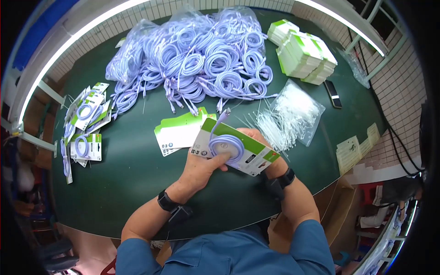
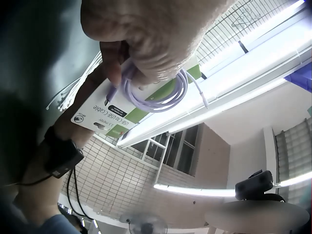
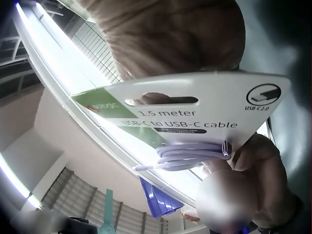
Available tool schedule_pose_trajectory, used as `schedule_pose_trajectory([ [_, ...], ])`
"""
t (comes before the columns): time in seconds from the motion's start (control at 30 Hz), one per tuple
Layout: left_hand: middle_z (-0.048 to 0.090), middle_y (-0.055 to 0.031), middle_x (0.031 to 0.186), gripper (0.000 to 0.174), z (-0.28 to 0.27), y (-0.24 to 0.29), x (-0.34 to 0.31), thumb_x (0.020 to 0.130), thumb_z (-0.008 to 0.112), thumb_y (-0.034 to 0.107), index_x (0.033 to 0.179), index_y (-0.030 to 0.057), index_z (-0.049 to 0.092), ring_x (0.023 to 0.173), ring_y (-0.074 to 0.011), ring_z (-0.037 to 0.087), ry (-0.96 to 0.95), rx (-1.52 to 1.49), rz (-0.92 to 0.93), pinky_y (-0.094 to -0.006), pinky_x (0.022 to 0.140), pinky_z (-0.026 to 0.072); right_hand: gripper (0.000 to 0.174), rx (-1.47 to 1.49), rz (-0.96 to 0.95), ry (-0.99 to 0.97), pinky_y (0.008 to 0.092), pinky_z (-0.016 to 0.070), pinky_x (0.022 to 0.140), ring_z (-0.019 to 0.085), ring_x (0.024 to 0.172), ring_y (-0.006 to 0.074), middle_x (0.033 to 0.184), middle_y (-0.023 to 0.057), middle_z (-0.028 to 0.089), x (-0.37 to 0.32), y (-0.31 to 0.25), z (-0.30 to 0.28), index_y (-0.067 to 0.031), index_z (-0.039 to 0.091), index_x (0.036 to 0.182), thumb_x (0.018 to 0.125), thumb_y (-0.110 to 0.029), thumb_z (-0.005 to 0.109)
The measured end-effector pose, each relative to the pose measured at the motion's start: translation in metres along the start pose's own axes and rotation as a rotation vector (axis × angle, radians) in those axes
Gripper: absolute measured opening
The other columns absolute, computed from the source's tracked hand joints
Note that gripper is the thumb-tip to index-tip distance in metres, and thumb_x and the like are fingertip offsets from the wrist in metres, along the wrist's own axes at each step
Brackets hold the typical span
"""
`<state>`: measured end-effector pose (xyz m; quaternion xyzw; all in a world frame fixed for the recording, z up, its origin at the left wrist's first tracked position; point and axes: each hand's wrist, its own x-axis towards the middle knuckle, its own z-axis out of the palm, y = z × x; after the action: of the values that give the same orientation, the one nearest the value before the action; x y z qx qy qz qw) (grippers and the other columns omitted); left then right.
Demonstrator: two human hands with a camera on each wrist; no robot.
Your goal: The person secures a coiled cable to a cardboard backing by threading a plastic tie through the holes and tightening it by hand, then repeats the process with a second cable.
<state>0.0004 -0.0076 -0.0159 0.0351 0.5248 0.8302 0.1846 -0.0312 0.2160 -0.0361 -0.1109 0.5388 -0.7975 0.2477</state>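
Note:
A white and green cable card [image 1: 253, 149] is held up over the table, and a coiled lilac cable [image 1: 227, 137] lies against its front. My left hand [image 1: 199, 172] pinches the coil to the card, thumb on the front of the ring. One cable end sticks up past the card's top edge. Behind the card is my right hand [image 1: 276, 168], its fingers mostly hidden. In the right wrist view the card [image 3: 204, 114] reads 1.5 meter USB-C to USB-C cable, and skin shows through its hanging slot. I cannot tell what the right fingers grip.
A large heap of coiled lilac cables [image 1: 192, 64] covers the back of the green table [image 1: 137, 192]. Blank cards [image 1: 178, 133] lie near my left hand; carded cables [image 1: 85, 142] sit at left. At right are white ties [image 1: 279, 126], card stacks [image 1: 302, 55] and a phone [image 1: 333, 94].

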Motion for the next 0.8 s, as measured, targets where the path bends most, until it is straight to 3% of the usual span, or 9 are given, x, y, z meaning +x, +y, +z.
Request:
schedule_pose_trajectory([
  [0.07, 0.071, -0.0093, 0.114, 0.054, -0.003, -0.004, -0.003, 0.089, 0.081, 0.001, 0.136, 0.0024, 0.056, 0.091, -0.0176, 0.071, -0.008, 0.017, 0.009, -0.0266, 0.061, 0.0576, 0.04, -0.058, 0.012, 0.002, 0.0256, 0.0572, 0.081, 0.069, 0.093, 0.0085, 0.109, 0.0036, 0.076, -0.005, -0.006, 0.001, -0.0003, 0.073, 0.123, 0.103, -0.036, 0.072],
  [0.23, 0.072, -0.0095, 0.11, 0.057, 0.002, 0.0, 0.001, 0.089, 0.081, -0.001, 0.141, -0.0008, 0.056, 0.087, -0.0164, 0.072, 0.029, 0.034, 0.001, -0.0272, 0.063, 0.0595, 0.037, -0.051, 0.092, -0.064, 0.0251, 0.0569, 0.083, 0.069, 0.093, 0.0091, 0.109, 0.0049, 0.076, -0.01, -0.028, 0.011, 0.0007, 0.072, 0.122, 0.104, -0.032, 0.07],
  [0.33, 0.072, -0.0094, 0.111, 0.055, 0.001, 0.005, -0.003, 0.09, 0.08, -0.001, 0.139, -0.0001, 0.056, 0.091, -0.0172, 0.073, 0.079, 0.033, -0.008, -0.0275, 0.065, 0.0611, 0.03, 0.019, -0.037, 0.109, 0.0248, 0.0571, 0.079, 0.069, 0.092, 0.008, 0.104, 0.0034, 0.075, -0.007, -0.031, 0.006, -0.0012, 0.072, 0.121, 0.106, -0.026, 0.067],
  [0.4, 0.072, -0.0094, 0.113, 0.051, -0.002, 0.009, -0.004, 0.091, 0.078, 0.0, 0.136, 0.002, 0.056, 0.099, -0.0182, 0.073, 0.133, 0.025, -0.015, -0.0274, 0.067, 0.0625, 0.028, 0.015, -0.075, 0.113, 0.0252, 0.0572, 0.08, 0.069, 0.092, 0.0089, 0.105, 0.004, 0.075, -0.011, -0.042, 0.009, -0.001, 0.073, 0.12, 0.103, -0.024, 0.07],
  [0.5, 0.071, -0.0098, 0.115, 0.055, -0.006, 0.006, -0.004, 0.091, 0.079, 0.0, 0.14, -0.001, 0.055, 0.096, -0.0187, 0.074, 0.196, -0.023, -0.005, -0.027, 0.067, 0.0623, 0.026, -0.019, -0.144, 0.123, 0.026, 0.0573, 0.083, 0.071, 0.092, 0.0106, 0.107, 0.0052, 0.076, -0.017, -0.052, 0.019, -0.0006, 0.074, 0.118, 0.098, -0.018, 0.075],
  [0.57, 0.071, -0.0099, 0.117, 0.056, -0.009, 0.005, -0.008, 0.091, 0.079, 0.0, 0.141, -0.0025, 0.055, 0.095, -0.019, 0.074, 0.229, -0.048, -0.002, -0.0268, 0.067, 0.0622, 0.029, -0.488, -0.159, 0.191, 0.0266, 0.0579, 0.081, 0.072, 0.091, 0.0111, 0.108, 0.0059, 0.076, -0.018, -0.048, 0.024, -0.0013, 0.075, 0.118, 0.092, -0.013, 0.08],
  [0.6, 0.069, -0.0117, 0.121, 0.059, -0.013, 0.005, -0.011, 0.09, 0.08, 0.001, 0.142, -0.0029, 0.054, 0.102, -0.0204, 0.072, 0.242, -0.034, 0.028, -0.0288, 0.07, 0.0625, 0.031, -0.723, -0.166, 0.224, 0.0269, 0.0582, 0.08, 0.072, 0.09, 0.0114, 0.108, 0.0063, 0.077, -0.018, -0.047, 0.027, -0.0017, 0.076, 0.118, 0.089, -0.01, 0.083],
  [0.7, 0.065, -0.0151, 0.131, 0.063, -0.024, 0.009, -0.02, 0.09, 0.082, 0.003, 0.145, -0.0036, 0.051, 0.115, -0.0232, 0.069, 0.269, 0.0, 0.082, -0.0327, 0.077, 0.0632, 0.036, -0.699, -0.254, 0.266, 0.027, 0.058, 0.077, 0.073, 0.088, 0.0115, 0.105, 0.0058, 0.077, -0.021, -0.051, 0.035, -0.0024, 0.076, 0.119, 0.085, -0.006, 0.086],
  [0.8, 0.057, -0.0216, 0.14, 0.078, -0.032, 0.029, -0.03, 0.084, 0.088, 0.012, 0.149, -0.0039, 0.048, 0.134, -0.0308, 0.057, 0.332, 0.791, 0.637, -0.0461, 0.101, 0.056, 0.038, -0.716, -0.313, 0.279, 0.0265, 0.0577, 0.075, 0.073, 0.086, 0.0111, 0.101, 0.0051, 0.078, -0.019, -0.052, 0.037, -0.0026, 0.077, 0.119, 0.082, -0.003, 0.087],
])
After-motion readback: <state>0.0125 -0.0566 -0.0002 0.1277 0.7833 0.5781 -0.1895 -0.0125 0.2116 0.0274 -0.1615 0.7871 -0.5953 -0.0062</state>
